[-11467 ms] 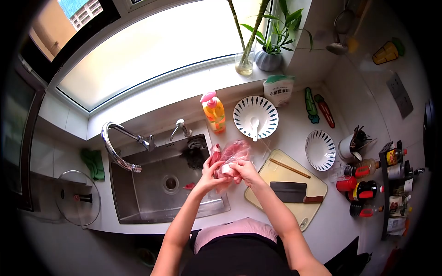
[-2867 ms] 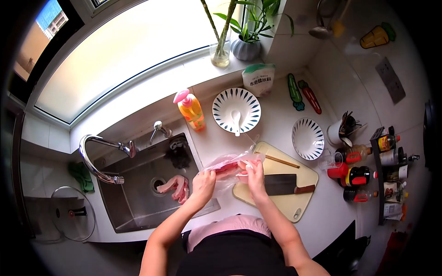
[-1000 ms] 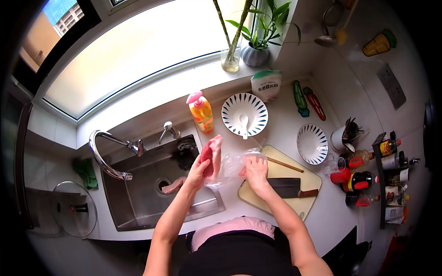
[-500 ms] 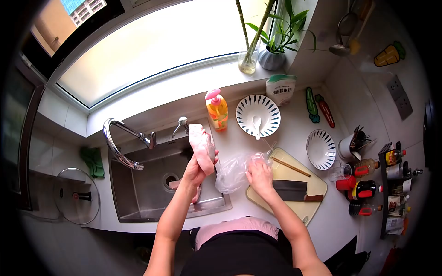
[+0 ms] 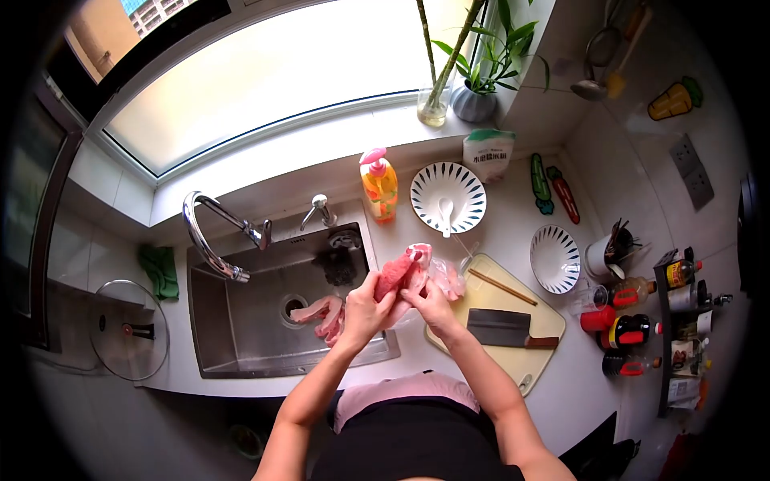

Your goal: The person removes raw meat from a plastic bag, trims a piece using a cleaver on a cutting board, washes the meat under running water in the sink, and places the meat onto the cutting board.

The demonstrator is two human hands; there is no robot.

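Note:
A piece of raw meat (image 5: pixel 393 275), pink with a pale side, is held up over the counter just right of the sink. My left hand (image 5: pixel 367 313) is closed round its left side. My right hand (image 5: pixel 433 309) pinches its lower right part, with the fingertips partly hidden. A clear plastic bag (image 5: pixel 449 280) lies against the meat just beyond my right hand; whether the fingers also grip the bag is unclear. More raw meat (image 5: pixel 325 313) lies in the steel sink (image 5: pixel 249 333), near the drain.
On the right, a cutting board (image 5: pixel 523 377) bears a cleaver (image 5: pixel 499 327) and chopsticks (image 5: pixel 501 286). Behind stand a soap bottle (image 5: pixel 378 188), a patterned bowl (image 5: pixel 425 180) with a white spoon (image 5: pixel 446 216), and another bowl (image 5: pixel 555 260). A faucet (image 5: pixel 212 248) arches over the sink.
My left hand has brought the meat from over the sink rightward and turned it. My right hand has moved from the bag on the counter to the meat, meeting my left hand.

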